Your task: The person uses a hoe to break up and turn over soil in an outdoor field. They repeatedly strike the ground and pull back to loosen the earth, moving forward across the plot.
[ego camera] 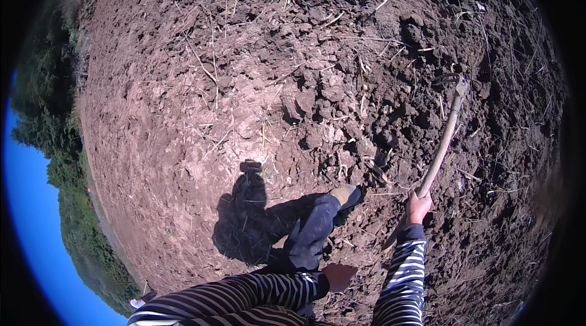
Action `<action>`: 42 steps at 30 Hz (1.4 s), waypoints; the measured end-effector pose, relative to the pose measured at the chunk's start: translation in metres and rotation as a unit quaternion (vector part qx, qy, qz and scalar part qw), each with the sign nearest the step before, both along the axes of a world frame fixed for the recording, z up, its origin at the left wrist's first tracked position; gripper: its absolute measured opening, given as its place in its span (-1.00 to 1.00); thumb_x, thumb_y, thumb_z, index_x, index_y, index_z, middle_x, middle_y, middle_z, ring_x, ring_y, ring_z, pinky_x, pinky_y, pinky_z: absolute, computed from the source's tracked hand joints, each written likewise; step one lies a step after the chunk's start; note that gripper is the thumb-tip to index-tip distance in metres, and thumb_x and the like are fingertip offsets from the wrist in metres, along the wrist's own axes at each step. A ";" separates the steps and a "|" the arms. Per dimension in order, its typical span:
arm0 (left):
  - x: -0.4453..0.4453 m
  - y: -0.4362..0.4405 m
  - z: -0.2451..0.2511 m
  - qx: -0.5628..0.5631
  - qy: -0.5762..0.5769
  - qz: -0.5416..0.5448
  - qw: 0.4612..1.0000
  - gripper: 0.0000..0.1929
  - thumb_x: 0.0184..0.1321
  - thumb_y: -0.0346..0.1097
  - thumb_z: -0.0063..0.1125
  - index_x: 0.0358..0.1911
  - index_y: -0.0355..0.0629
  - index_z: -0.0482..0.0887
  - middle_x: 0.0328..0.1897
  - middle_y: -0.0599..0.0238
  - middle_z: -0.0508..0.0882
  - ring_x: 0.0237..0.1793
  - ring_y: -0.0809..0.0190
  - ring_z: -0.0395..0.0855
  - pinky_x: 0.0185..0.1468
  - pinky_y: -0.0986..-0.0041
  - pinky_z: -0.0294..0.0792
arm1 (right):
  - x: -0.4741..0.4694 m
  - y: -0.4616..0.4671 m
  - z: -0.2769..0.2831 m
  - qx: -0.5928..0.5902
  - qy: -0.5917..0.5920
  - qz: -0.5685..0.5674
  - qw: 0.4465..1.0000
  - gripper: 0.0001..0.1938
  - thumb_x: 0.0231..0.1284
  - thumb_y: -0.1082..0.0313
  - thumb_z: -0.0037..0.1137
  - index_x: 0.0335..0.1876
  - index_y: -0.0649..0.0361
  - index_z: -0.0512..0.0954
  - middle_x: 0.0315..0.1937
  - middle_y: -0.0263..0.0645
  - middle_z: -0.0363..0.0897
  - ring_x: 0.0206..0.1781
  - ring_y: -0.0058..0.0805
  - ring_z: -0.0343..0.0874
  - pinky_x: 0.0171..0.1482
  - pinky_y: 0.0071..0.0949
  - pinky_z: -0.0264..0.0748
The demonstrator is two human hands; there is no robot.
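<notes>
My right hand (417,208) grips the wooden handle (442,150) of a pronged hoe partway along its length. The hoe's metal head (451,79), with curved tines, lies against broken soil at the upper right. Below my fist the handle's butt end runs down towards my striped sleeve. My left hand (339,276) hangs in shade near my leg, apart from the handle; its fingers are too dark to make out. A booted foot (346,195) and dark trouser leg (316,225) stand on the soil left of the handle.
Turned clods (316,102) and dry stalks (213,51) cover the field. My shadow (245,216) falls left of my leg. Trees (46,97) and a green hill (87,234) line the left side. At the lower left, a partly seen person (137,302) is far off.
</notes>
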State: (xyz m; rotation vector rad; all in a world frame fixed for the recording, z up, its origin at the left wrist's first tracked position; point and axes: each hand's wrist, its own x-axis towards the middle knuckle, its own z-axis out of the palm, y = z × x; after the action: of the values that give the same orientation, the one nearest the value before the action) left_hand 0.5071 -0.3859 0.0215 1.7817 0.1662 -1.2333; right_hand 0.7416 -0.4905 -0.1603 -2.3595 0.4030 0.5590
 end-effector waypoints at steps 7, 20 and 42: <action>-0.022 -0.014 -0.029 -0.057 0.033 0.007 0.998 -0.74 0.03 -0.35 -0.09 -0.20 -0.31 0.42 -0.34 -0.06 0.60 -0.25 -0.11 0.62 -0.18 0.11 0.44 | -0.070 -0.037 0.015 0.209 0.144 -0.155 0.955 -0.89 -0.05 0.55 0.06 -0.44 0.20 0.37 -0.67 -0.44 0.34 -0.73 -0.67 0.29 -0.69 -0.63 0.20; -0.023 -0.001 -0.001 0.021 0.022 -0.054 0.998 -0.65 0.06 -0.25 0.03 -0.05 -0.14 0.46 -0.25 0.06 0.62 -0.21 -0.02 0.62 -0.15 0.13 0.43 | 0.053 0.051 0.100 0.390 0.036 -0.125 0.912 -0.92 0.11 0.55 0.01 -0.29 0.22 0.42 -0.66 -0.40 0.40 -0.74 -0.64 0.34 -0.66 -0.62 0.31; -0.018 0.001 -0.007 0.002 0.019 -0.020 1.000 -0.64 0.04 -0.25 0.01 -0.06 -0.22 0.46 -0.30 0.03 0.61 -0.24 -0.06 0.61 -0.19 0.11 0.43 | 0.109 0.116 0.180 0.396 -0.024 -0.029 0.917 -0.80 0.02 0.51 0.07 -0.18 0.29 0.47 -0.58 -0.37 0.45 -0.64 -0.66 0.38 -0.57 -0.63 0.34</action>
State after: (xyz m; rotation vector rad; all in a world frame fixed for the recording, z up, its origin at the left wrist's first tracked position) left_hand 0.4889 -0.3852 0.0145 1.7734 0.1542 -1.2960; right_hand 0.8508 -0.3747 0.0195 -1.5687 0.1674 0.5088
